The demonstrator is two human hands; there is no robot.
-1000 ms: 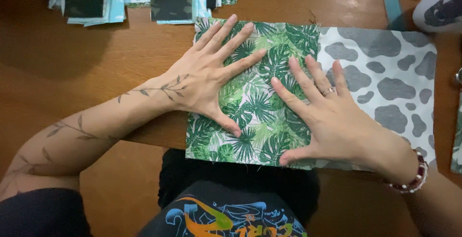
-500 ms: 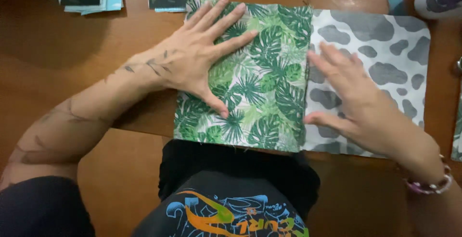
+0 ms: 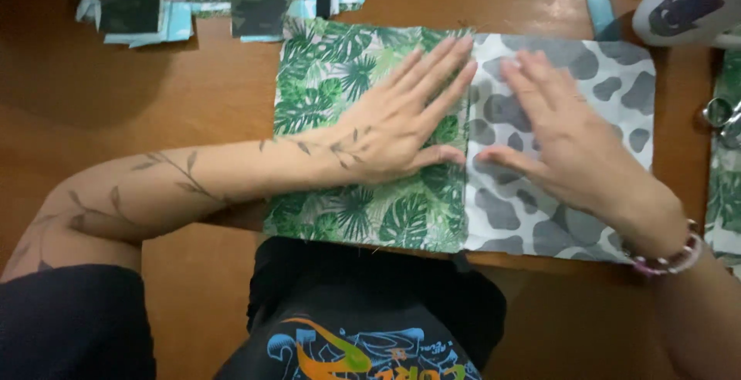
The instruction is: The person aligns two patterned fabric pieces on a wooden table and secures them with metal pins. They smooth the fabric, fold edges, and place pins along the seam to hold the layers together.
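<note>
A: Left arm (image 3: 201, 175): bare, no sleeve on the forearm. A vine tattoo with small leaves runs from near the elbow onto the back of the left hand (image 3: 386, 133).

B: Right hand (image 3: 571, 145)?

A: Blurred. Bracelet (image 3: 670, 260) at the wrist, pink and pale beads.

B: Clothing?

A: Dark sleeve (image 3: 73, 322) on the left upper arm. Black shirt (image 3: 363, 326) with a blue, orange and green graphic on the front.

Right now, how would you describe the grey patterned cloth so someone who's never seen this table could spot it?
On the wooden table, two joined cloth panels lie flat at the near edge. The grey spotted panel is the right one, under the right hand. Its grey blotches on white set it apart from the green leaf-print panel beside it.
</note>
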